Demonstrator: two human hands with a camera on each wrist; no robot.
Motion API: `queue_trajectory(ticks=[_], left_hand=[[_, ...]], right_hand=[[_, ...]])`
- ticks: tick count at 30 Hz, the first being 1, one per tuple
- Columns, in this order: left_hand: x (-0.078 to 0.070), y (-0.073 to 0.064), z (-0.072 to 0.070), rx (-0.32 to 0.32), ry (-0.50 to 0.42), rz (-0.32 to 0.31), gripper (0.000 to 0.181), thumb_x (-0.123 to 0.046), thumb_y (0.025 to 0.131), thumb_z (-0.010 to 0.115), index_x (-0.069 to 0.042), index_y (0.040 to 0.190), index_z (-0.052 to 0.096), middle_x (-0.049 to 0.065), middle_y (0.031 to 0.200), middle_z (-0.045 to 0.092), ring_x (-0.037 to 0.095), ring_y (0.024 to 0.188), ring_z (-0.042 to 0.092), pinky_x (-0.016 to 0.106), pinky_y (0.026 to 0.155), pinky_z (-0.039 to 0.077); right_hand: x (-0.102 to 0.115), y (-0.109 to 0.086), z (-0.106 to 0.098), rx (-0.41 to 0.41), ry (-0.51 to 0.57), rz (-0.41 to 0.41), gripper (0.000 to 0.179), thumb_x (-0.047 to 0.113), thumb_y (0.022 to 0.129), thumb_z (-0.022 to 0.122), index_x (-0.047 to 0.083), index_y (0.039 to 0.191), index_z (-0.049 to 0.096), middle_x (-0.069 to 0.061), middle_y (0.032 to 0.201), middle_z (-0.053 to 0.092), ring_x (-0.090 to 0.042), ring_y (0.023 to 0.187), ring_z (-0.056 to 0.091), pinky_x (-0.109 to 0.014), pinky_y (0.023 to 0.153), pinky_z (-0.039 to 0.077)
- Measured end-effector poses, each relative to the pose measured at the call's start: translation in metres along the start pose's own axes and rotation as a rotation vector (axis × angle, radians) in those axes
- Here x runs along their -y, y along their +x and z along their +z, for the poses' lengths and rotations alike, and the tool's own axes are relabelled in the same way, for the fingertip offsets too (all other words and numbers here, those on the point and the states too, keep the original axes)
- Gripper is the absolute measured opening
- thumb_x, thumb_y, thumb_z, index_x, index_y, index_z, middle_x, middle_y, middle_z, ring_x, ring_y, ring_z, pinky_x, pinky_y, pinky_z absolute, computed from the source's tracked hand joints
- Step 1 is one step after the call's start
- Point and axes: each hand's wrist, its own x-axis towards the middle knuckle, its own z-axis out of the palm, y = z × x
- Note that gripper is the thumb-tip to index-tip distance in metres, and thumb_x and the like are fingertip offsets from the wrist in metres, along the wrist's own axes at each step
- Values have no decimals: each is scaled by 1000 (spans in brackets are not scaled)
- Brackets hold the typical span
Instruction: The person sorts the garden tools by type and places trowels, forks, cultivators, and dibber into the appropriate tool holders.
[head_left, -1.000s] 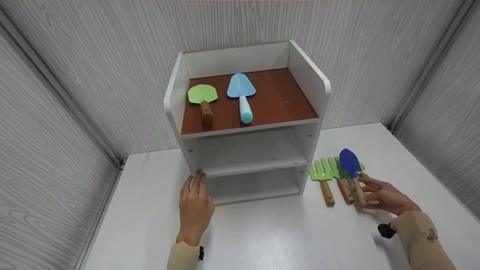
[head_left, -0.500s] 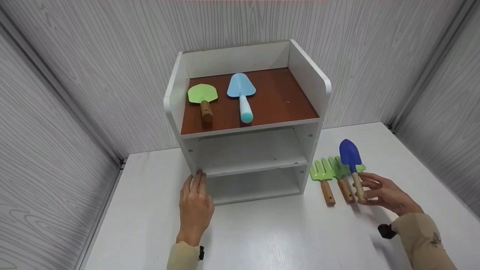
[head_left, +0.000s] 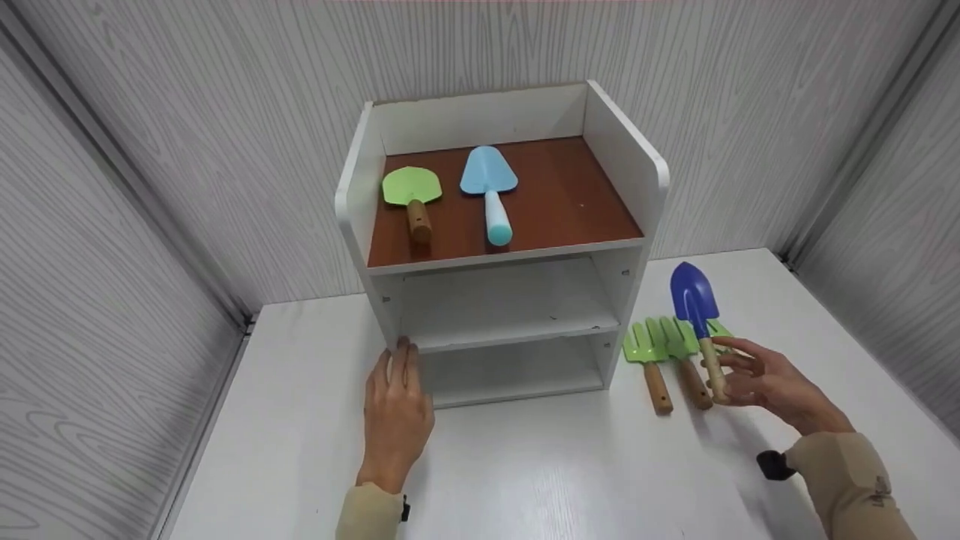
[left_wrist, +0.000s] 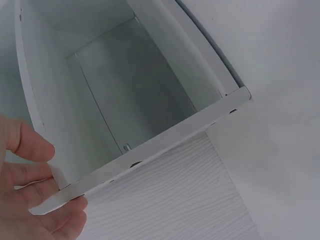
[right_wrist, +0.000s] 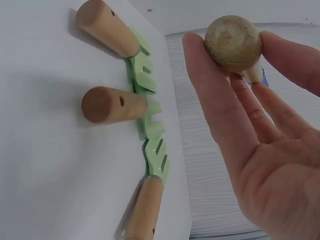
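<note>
My right hand (head_left: 780, 390) pinches the wooden handle of a blue hand trowel (head_left: 691, 294), held above the table with its blade pointing away. In the right wrist view the handle's round end (right_wrist: 233, 42) sits between thumb and fingers. Below lie three green garden hand forks with wooden handles; one fork (head_left: 646, 349) is nearest the shelf unit, another fork (head_left: 681, 341) lies beside it, and the third is mostly hidden in the head view. My left hand (head_left: 397, 420) rests its extended fingers on the left side panel's front edge of the white shelf unit (head_left: 495, 300).
On the unit's brown top lie a green trowel (head_left: 412, 186) with a wooden handle and a light blue trowel (head_left: 488, 174). Raised white walls bound that top on the left, back and right. The white table (head_left: 525, 465) reaches grey wood-grain walls behind and at both sides.
The blue hand trowel has risen off the forks and moved slightly left and away, held in my right hand. My left hand keeps its place on the shelf unit.
</note>
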Motion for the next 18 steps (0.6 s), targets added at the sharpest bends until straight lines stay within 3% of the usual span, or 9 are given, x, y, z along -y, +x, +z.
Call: queue_trajectory(ticks=[7, 18], left_hand=[[1, -1, 1, 42, 44, 19, 70, 0, 81, 77, 16, 141, 46, 32, 145, 48, 50, 130, 48, 57, 108, 41], [-3, -3, 3, 48, -24, -21, 68, 2, 83, 72, 18, 143, 42, 33, 149, 43, 51, 137, 40, 58, 114, 33]], right_hand=[[15, -3, 15, 31, -59, -84, 71, -18, 89, 57, 21, 148, 50, 2, 128, 62, -19, 105, 67, -38, 82, 60], [33, -6, 33, -52, -161, -107, 75, -14, 86, 65, 10, 153, 42, -5, 129, 62, -18, 105, 67, -34, 81, 59]])
